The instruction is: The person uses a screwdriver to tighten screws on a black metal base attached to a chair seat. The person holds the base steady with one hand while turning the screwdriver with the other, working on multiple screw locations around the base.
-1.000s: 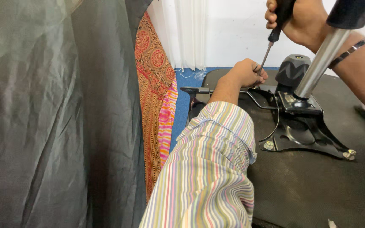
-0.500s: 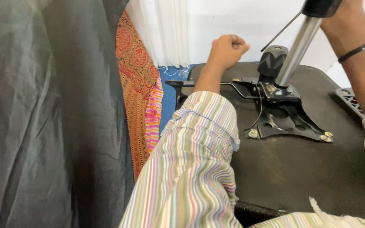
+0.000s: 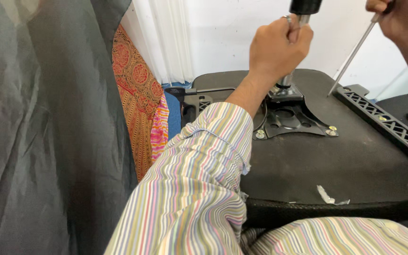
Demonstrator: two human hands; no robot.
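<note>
An upturned black chair seat (image 3: 336, 160) lies in front of me with a black metal mounting plate (image 3: 293, 123) screwed to it. A silver gas-lift cylinder (image 3: 290, 75) stands upright in that plate. My left hand (image 3: 277, 47), in a striped sleeve, is closed around the cylinder near its black top. My right hand (image 3: 400, 21) is at the top right, gripping a screwdriver (image 3: 352, 56) whose long shaft slants down-left, its tip hovering just above the seat beside a black ribbed armrest bracket (image 3: 378, 120).
A dark grey cloth (image 3: 48, 132) hangs along the left. Behind it is an orange patterned fabric (image 3: 138, 94), then white curtains (image 3: 166, 38) and a white wall. Scraps of white paper (image 3: 329, 196) lie near the seat's front edge.
My left hand has risen from the mounting plate and closed on the cylinder. My right hand with the screwdriver has swung away to the right. The view has shifted, showing more of the seat.
</note>
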